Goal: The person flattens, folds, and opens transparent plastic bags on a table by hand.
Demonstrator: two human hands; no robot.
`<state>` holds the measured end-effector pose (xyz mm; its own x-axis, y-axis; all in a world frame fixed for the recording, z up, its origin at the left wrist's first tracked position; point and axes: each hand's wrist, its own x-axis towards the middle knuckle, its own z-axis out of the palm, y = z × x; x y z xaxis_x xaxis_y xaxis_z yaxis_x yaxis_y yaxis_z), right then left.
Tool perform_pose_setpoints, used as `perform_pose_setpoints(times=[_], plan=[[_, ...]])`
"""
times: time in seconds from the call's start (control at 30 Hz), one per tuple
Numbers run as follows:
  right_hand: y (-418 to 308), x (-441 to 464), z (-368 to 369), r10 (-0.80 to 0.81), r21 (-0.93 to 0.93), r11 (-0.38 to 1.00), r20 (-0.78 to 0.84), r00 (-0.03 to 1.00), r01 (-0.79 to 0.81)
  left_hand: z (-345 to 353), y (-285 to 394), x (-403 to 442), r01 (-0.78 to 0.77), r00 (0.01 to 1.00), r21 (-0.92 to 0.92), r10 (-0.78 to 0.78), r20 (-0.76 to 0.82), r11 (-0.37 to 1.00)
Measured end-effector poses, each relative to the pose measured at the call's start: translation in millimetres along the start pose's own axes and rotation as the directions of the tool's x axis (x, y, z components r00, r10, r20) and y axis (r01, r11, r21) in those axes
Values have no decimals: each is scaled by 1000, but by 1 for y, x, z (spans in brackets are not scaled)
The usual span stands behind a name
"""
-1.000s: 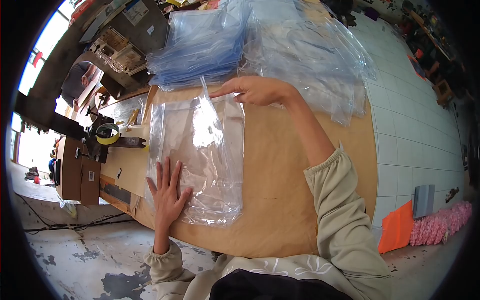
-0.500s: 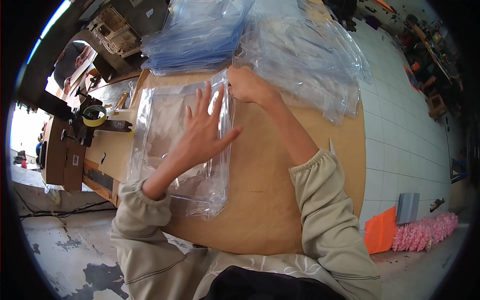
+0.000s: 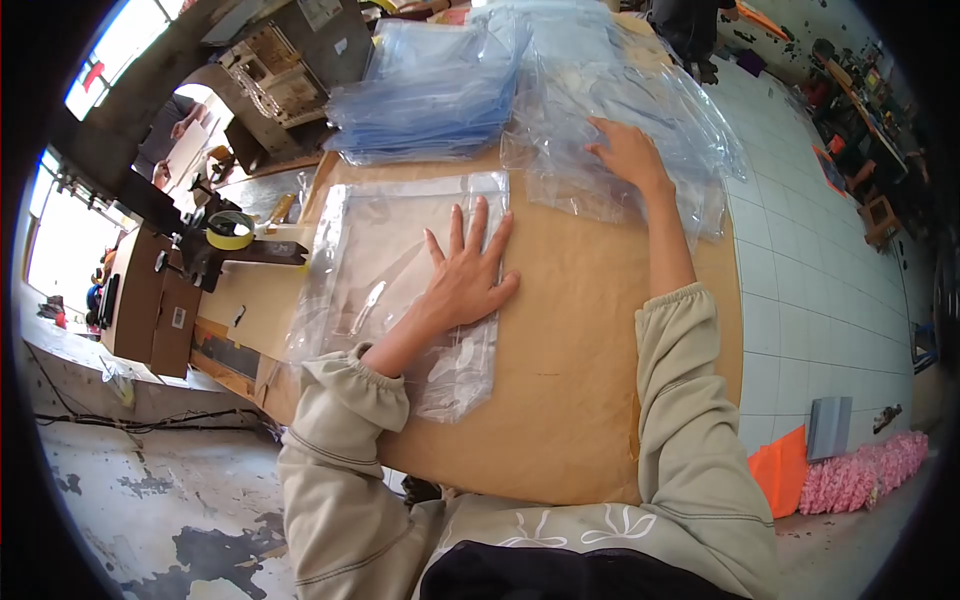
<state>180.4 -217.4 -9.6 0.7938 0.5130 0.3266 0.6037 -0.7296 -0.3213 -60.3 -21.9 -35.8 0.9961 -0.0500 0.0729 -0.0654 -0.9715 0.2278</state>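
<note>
Right hand [image 3: 632, 158] moved over sheets [image 3: 690, 135] on brown table [image 3: 570, 330] beside tiled floor [image 3: 790, 260].

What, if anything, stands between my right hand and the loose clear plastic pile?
Nothing visible. The right hand is over the clear pile, contact unclear; the bluish stack lies off to the left.

A hand could slide over the bare brown middle of the table [image 3: 570, 400], up from the front edge. The right sleeve [image 3: 680, 390] blocks the right side. The left hand [image 3: 465, 282] and its sleeve block the left side. Two big piles, blue bags [image 3: 425, 115] and clear bags [image 3: 570, 165], block the back. A metal bar [image 3: 280, 252] pokes in from the left.
</note>
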Motion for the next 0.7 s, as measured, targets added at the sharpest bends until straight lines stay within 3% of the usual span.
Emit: perform_pose_setpoints(times=[0.07,0.27,0.4,0.43,0.47,0.57,0.6,0.7], plan=[[-4,2,-12,51,33,998,49,998,-53,1,-5,4,-11,1000,-15,11,24,1000],[-1,12,-75,66,20,998,-331,941,-62,-8,-5,9,29,984,12,-31,173,1000],[-19,-13,-163,-89,-28,996,-551,829,88,-4,-8,11,28,989,-35,-23,147,999],[-22,-21,-186,-134,-18,988,-572,810,151,-3,-9,13,41,988,-50,-33,150,998],[-16,-23,-208,-282,-66,948,-630,724,312,-3,-11,16,52,987,-62,-42,154,997],[-21,-44,-282,-168,348,868,-466,869,354,1,-26,35,-61,972,-369,-29,-235,928],[-47,-59,-304,-187,255,903,-491,851,346,-27,-12,31,-230,868,-332,39,-495,915],[-91,-72,-343,-286,123,914,-485,827,388,-97,21,7,-526,739,-644,-75,-669,555]])
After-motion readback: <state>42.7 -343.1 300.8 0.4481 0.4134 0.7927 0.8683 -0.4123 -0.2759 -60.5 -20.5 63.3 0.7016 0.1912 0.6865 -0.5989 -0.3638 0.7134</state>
